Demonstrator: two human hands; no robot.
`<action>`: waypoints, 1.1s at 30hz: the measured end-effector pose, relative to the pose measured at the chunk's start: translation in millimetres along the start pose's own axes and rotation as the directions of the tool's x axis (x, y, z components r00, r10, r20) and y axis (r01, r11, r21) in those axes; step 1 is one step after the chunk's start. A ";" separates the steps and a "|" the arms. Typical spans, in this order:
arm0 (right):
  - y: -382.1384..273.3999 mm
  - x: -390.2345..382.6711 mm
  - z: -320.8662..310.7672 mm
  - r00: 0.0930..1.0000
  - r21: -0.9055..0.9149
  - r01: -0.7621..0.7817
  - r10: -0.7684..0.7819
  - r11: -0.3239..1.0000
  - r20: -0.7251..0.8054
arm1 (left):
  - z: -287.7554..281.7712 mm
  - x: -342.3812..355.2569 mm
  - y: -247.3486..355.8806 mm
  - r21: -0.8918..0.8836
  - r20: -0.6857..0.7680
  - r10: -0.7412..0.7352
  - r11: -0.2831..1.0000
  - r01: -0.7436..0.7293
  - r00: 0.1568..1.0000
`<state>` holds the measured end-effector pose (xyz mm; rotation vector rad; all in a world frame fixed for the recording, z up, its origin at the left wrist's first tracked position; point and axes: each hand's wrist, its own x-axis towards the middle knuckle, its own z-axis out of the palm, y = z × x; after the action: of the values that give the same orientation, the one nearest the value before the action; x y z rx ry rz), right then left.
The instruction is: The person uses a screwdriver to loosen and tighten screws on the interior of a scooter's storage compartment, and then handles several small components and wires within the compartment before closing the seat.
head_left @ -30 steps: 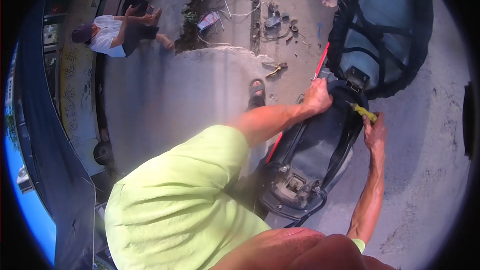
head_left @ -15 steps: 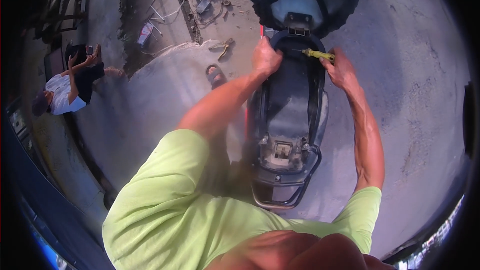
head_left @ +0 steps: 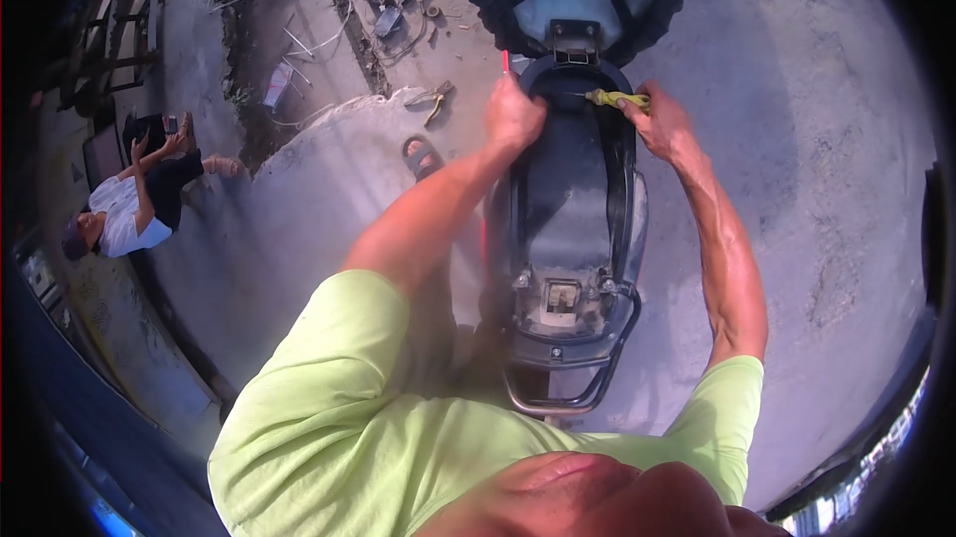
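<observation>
Screwdriver (head_left: 615, 99) shifted left in view; yellowish sign (head_left: 98, 306) illegible.

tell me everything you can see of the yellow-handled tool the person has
The yellow-handled tool looks like a screwdriver: a bright yellow handle, plastic by its look, with a thin, straight, metal-looking shaft. It points leftward, handle to the right, over the front end of the scooter's black compartment, just below the raised seat's hinge. The right hand grips the handle near its rear end. Whether the tip touches anything is too small to tell.
</observation>
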<state>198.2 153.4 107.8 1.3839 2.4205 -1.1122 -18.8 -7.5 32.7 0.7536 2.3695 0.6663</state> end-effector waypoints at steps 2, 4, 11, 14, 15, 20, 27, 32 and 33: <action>1.9 3.5 10.9 0.998 0.016 -0.042 0.043 0.999 -0.045 | -8.7 -3.3 1.1 -0.070 0.014 -0.020 0.997 0.021 1.000; 20.1 10.9 17.7 0.984 0.125 -0.175 0.168 0.976 0.067 | -3.8 -4.1 6.5 -0.017 0.011 -0.052 0.998 0.052 0.999; -1.8 10.1 23.0 0.969 0.135 -0.245 0.240 0.960 0.051 | -4.0 6.0 -20.4 -0.055 -0.008 0.040 0.998 -0.040 0.999; -18.2 1.5 11.6 0.968 0.121 -0.252 0.250 0.960 0.039 | -9.6 -1.9 -7.3 -0.022 0.005 -0.026 0.999 0.026 1.000; -14.1 -2.0 6.9 0.966 0.127 -0.260 0.256 0.957 0.049 | -4.1 -4.1 -3.7 -0.024 -0.017 -0.006 1.000 0.006 1.000; -1.8 -6.3 7.4 0.981 0.109 -0.196 0.196 0.975 0.011 | 2.6 5.6 -2.9 -0.022 -0.026 0.019 1.000 -0.020 0.999; -0.3 -11.0 9.8 0.994 0.100 -0.109 0.111 0.989 -0.020 | 4.6 -0.1 3.6 0.011 -0.017 -0.016 1.000 0.016 1.000; -3.7 1.2 6.6 0.933 0.197 -0.355 0.331 0.914 0.142 | 6.6 -1.2 -2.0 0.013 -0.018 0.004 1.000 -0.003 1.000; -5.7 1.1 5.6 0.919 0.211 -0.387 0.358 0.898 0.166 | 5.6 -1.5 -1.1 0.024 -0.013 0.006 1.000 -0.005 1.000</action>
<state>191.8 148.8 106.3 1.7023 1.8710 -1.3670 -14.5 -7.7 28.6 0.7684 2.3915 0.6485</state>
